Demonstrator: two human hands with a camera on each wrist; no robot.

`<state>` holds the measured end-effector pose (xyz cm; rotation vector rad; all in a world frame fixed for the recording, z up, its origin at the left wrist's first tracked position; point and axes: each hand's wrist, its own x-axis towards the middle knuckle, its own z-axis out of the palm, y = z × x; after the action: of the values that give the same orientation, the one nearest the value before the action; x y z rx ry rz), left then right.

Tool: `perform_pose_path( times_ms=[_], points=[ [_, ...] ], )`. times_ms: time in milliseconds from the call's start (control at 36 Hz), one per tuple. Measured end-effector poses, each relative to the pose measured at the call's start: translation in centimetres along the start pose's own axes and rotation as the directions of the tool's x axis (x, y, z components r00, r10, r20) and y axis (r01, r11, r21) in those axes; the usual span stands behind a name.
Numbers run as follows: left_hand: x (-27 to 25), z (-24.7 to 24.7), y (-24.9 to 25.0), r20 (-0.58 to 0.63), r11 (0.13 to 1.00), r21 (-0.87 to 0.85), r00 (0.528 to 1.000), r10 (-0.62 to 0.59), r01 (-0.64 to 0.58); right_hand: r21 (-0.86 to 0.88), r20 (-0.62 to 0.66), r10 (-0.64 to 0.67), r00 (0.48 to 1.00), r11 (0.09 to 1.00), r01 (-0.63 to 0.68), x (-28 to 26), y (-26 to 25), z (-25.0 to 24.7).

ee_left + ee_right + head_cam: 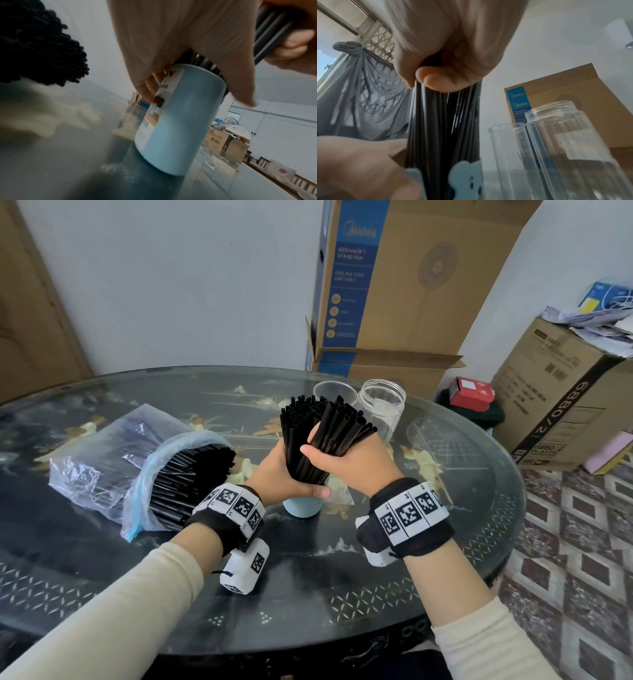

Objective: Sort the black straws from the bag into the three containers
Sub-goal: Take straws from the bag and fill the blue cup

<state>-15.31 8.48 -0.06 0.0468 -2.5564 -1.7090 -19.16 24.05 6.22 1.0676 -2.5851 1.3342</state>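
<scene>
Item: bundle of black straws (317, 436), lower ends in the blue container (302, 507), first of three.
My right hand (346, 463) and left hand (277, 474) both wrap it; I judge splitting some off for the clear jars (382, 405) comes next; bag (144, 463) still full.

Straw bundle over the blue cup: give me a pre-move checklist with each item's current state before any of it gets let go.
1. Right hand grip on the straw bundle: ok, fingers and thumb curled round it.
2. Left hand steadying the bundle's base: ok, wrapped round it at the blue cup mouth.
3. Straw ends inside the cup: ok, the left wrist view shows them entering the rim.
4. Cup upright on the table: ok.
5. Clear cup and clear jar ready: ok, open-topped and without straws.
6. Bag still holds straws: ok, many left.
</scene>
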Motion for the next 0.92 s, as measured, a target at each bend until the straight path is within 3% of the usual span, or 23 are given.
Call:
perform_pose_path(
  times_ms=[167, 389, 528, 611, 694, 833, 917],
  points=[
    [-0.3, -0.8, -0.1, 0.056, 0.999, 0.048, 0.998, -0.022, 0.019, -0.027, -0.014, 0.044, 0.999, 0.999, -0.044, -0.1, -0.5, 0.6],
    [-0.5, -0.5, -0.5, 0.001, 0.997, 0.054, 0.998, -0.058, 0.058, -0.076, -0.159, -0.004, 0.987, 0.997, -0.008, -0.7, -1.6, 1.6],
    [-0.4, -0.1, -0.6, -0.042, 0.996, 0.068, 0.998, -0.047, 0.05, -0.02, -0.286, 0.056, 0.957, 0.998, -0.065, -1.7, -1.8, 1.5],
    [-0.3, 0.0, -0.4, -0.062, 0.997, 0.069, 0.997, -0.034, 0.039, -0.187, -0.379, -0.023, 0.925, 0.981, -0.052, -2.0, -1.9, 1.2],
    [-0.2, 0.0, -0.3, -0.066, 0.997, 0.073, 0.998, -0.024, 0.029, -0.187, -0.445, -0.107, 0.889, 0.982, 0.024, -1.6, -2.0, 0.5],
    [-0.1, 0.0, -0.6, -0.07, 0.998, 0.062, 0.997, -0.019, 0.023, -0.327, -0.357, -0.339, 0.871, 0.918, 0.223, -0.6, -2.3, 0.0],
    [0.1, 0.2, -0.8, -0.083, 0.998, 0.063, 0.997, -0.011, 0.016, -0.31, -0.364, -0.369, 0.855, 0.914, 0.262, -0.4, -2.0, 0.9]
  ],
)
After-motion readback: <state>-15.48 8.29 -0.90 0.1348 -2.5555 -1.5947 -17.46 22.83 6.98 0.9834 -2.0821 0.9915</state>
